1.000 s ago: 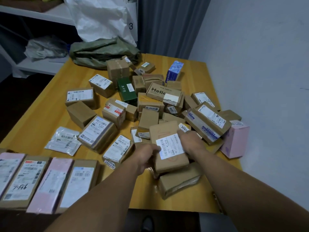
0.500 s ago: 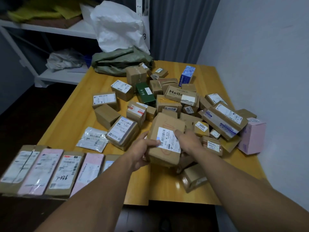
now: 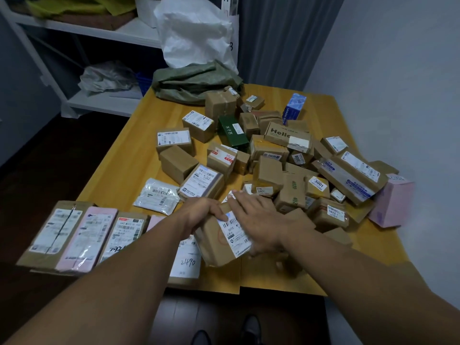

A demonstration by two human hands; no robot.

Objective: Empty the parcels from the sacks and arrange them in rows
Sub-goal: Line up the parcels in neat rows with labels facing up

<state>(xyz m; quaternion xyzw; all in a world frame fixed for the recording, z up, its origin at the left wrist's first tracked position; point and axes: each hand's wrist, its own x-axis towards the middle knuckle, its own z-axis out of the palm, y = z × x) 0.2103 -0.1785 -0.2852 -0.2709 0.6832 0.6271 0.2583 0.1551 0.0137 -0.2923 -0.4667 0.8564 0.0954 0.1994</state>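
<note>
Left hand [image 3: 202, 211] gripped the left edge of the brown cardboard parcel [image 3: 214, 247]; right hand [image 3: 258, 220] lay straight-fingered across its right side

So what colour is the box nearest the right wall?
Pale pink: the box shows best in the head view.

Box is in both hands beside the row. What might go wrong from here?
The box is tilted, with the left hand gripping one edge and the right hand lying across its top, so the grip may slip. The row lies along the near edge of the table; a nudge while placing might push a parcel off. The pink box sits by the right edge beside the pile; pulling parcels out might knock it off.
</note>
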